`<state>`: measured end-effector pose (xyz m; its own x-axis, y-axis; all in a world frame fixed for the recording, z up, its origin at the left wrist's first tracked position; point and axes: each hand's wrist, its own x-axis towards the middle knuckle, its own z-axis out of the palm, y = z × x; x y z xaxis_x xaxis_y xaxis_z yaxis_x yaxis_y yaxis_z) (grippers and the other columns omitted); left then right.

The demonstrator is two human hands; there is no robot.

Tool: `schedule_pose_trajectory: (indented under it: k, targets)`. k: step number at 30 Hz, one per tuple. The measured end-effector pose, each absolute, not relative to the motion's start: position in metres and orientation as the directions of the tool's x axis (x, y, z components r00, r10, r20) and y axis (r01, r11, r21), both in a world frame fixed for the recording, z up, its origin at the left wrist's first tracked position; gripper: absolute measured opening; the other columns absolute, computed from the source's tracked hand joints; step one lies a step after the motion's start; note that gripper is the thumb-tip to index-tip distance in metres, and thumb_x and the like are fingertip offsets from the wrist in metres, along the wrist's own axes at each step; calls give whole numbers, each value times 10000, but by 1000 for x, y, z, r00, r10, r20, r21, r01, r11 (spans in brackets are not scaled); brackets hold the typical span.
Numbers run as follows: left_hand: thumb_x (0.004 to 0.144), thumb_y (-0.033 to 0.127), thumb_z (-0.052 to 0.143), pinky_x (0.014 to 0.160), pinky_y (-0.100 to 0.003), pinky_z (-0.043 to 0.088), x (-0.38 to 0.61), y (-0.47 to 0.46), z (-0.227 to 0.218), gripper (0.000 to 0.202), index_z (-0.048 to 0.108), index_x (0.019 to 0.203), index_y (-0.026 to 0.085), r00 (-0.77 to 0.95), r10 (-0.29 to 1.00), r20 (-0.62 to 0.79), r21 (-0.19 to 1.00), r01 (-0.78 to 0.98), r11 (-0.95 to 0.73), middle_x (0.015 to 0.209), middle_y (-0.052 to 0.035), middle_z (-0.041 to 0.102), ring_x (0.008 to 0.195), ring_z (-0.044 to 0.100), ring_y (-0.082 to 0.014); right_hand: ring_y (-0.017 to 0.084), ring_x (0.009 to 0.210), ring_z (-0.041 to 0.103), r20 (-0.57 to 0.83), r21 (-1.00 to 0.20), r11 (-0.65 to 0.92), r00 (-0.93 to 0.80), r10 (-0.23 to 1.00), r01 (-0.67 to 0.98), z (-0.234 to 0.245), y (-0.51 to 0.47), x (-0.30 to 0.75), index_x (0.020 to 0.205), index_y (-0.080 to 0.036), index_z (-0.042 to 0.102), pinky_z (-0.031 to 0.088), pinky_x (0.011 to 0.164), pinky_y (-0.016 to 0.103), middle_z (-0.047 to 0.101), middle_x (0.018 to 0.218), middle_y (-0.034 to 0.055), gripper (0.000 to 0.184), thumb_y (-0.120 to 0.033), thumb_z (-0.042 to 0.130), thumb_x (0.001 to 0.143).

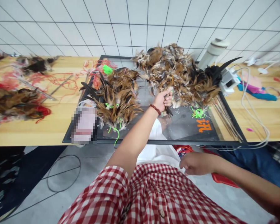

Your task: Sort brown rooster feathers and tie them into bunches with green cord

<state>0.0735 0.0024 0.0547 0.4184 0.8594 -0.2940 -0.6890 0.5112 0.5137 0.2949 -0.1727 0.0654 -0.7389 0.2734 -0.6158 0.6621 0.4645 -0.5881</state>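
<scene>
My left hand [162,100], wearing a red bead bracelet, reaches over the black-framed glass board [186,124]. Its fingers are closed around a few feathers [169,111], whose dark tips stick out below. Just beyond it lies a large heap of brown feathers [168,65]. Bundles of brown and black feathers [119,93] with green ties rest to its left. My right hand [193,163] hangs in front of the table near my waist, fingers curled in; whether it holds anything is hidden.
A coil of green string [198,112] and thin sticks [227,119] lie at the board's right. A light grey bottle [213,51] and a white plug adapter [230,79] with cable stand behind. Red string [67,81] and more feather bundles [16,102] spread left. Another person's leg [247,161] is at right.
</scene>
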Motion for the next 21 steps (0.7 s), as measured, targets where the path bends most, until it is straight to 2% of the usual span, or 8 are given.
schedule_pose_trajectory:
  k: [1,3,6,8,11,14,17,21]
  targets:
    - [1098,273,415,363,-147,153,74,2,55,449,543,685,152,407,866,-292,523,-690,501,488,86,331,329,256,-17,205,789,737,-529,-683,484,-827,190,547,88,-171,294,917,-254,807,538,703,313,778,847,35,77,-256,732,934]
    - [1100,267,405,366,-138,149,72,-1,57,452,540,685,150,401,871,-283,537,-686,491,492,84,331,330,251,-14,202,888,737,-236,-763,510,-905,355,398,126,-149,284,1015,-257,792,564,816,332,784,972,74,252,-314,551,1058]
    - [1101,265,390,368,-134,142,67,-6,63,453,521,681,155,455,850,-265,543,-658,522,503,86,294,335,232,-20,247,965,713,213,-704,580,-658,723,410,140,-78,258,1059,-278,773,575,905,393,759,1022,88,257,-397,547,1029]
    - [1101,271,377,368,-138,145,62,-9,67,458,504,676,160,499,828,-256,536,-640,551,510,87,265,339,227,-29,246,913,681,377,-728,569,-470,798,383,121,-25,239,1144,-256,753,571,884,418,755,1049,102,296,-420,572,977]
    - [1103,282,351,365,-146,161,55,-13,72,473,496,669,163,515,825,-232,534,-641,551,517,83,252,344,225,-40,197,811,627,320,-823,501,-511,798,268,78,35,220,1141,-245,719,553,832,374,752,1009,68,394,-468,679,818]
    - [1108,271,322,364,-148,157,52,-12,72,493,501,662,159,487,849,-206,565,-649,509,506,81,262,340,214,-40,164,707,555,272,-851,440,-476,836,287,51,55,214,831,-218,674,500,760,328,658,759,12,312,-526,646,794]
    - [1107,274,341,376,-149,141,52,-7,71,480,499,667,164,381,897,-223,611,-663,433,495,87,276,344,196,-35,151,639,490,344,-723,521,-418,841,454,44,49,220,764,-207,666,424,699,310,593,665,-4,257,-436,586,846]
    - [1084,316,447,426,-178,113,60,0,65,443,480,662,187,97,948,-303,794,-524,308,491,99,274,387,155,-47,201,708,580,430,-404,675,-524,735,617,49,35,229,847,-195,735,417,716,340,695,749,59,236,-301,536,915]
